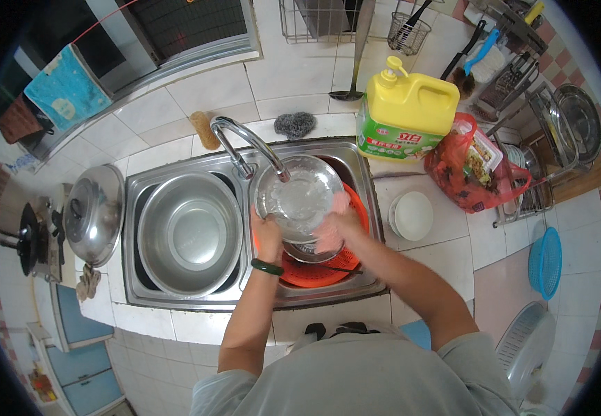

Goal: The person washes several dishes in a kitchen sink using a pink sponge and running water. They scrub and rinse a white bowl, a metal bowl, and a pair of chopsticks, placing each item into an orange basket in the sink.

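Observation:
Under the tip of the chrome faucet (251,140), a round metal bowl (305,195) is held over the right sink basin. My left hand (267,236), with a dark green bangle at its wrist, grips the bowl's lower left rim. A pink cloth (330,234) is in my right hand (343,221), pressed at the bowl's right side; that hand is slightly blurred. Below the bowl, an orange plastic colander (316,275) holds another metal bowl (318,254) and a thin dark utensil. A large metal basin (191,234) fills the left sink.
Right of the sink are small white dishes (413,216), a yellow detergent jug (409,114) and a red plastic bag (456,182). A steel wool pad (295,125) lies behind the sink. Leftward stands a metal lid (95,216). A blue basket (545,263) is farther right.

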